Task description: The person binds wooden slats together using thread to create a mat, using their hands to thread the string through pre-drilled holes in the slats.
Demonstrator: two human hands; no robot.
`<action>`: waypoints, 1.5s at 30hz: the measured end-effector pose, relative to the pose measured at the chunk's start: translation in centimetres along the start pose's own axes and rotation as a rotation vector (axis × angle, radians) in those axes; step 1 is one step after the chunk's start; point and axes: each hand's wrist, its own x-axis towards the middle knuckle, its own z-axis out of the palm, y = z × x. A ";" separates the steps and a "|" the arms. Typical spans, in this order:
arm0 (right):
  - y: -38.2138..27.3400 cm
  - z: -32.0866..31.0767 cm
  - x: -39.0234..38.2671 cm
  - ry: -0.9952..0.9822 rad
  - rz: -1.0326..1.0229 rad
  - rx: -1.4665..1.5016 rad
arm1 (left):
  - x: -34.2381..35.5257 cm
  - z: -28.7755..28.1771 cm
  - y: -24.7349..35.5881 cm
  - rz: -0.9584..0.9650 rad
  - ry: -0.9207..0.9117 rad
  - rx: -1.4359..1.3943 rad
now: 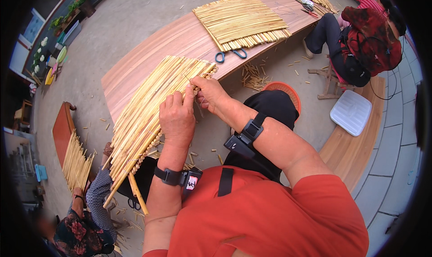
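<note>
A mat of yellow reed stalks (155, 95) lies slantwise, partly on the wooden table and partly over its near edge toward my lap. My left hand (176, 115) is closed on the mat's near edge, fingers curled over the stalks. Beside it my right hand (210, 94) pinches at the same edge, thumb and forefinger together near a thin dark strand (187, 78). Whether that is thread or a needle is too fine to tell. Pale thread shows under the right hand. Two loose stalks (137, 195) hang from the mat's lower end.
A second reed mat (243, 20) lies on the table (135, 77), with blue-handled scissors (231, 55) at its edge and pliers (309, 9) beyond. An orange basket (288, 92) and cut stalk pieces are on the floor. A white tray (351, 113) rests on a bench. People sit at both sides.
</note>
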 end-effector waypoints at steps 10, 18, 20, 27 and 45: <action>-1.9 -1.6 -0.8 0.027 -0.343 -1.292 | -1.2 1.1 -6.6 0.150 -0.013 -0.129; 3.5 -2.0 2.2 -0.036 -0.912 -1.492 | -10.7 7.5 -10.3 0.016 0.002 -0.223; 5.8 -1.1 3.1 -0.233 -0.959 -1.513 | -13.9 8.5 -10.7 -0.015 -0.046 -0.216; 10.9 0.7 5.4 -0.521 -0.873 -1.718 | -19.9 7.5 -9.8 -0.260 -0.082 -0.195; 15.0 2.8 8.3 -0.820 -1.327 -1.419 | -17.9 10.8 -9.4 -1.775 -0.064 -1.826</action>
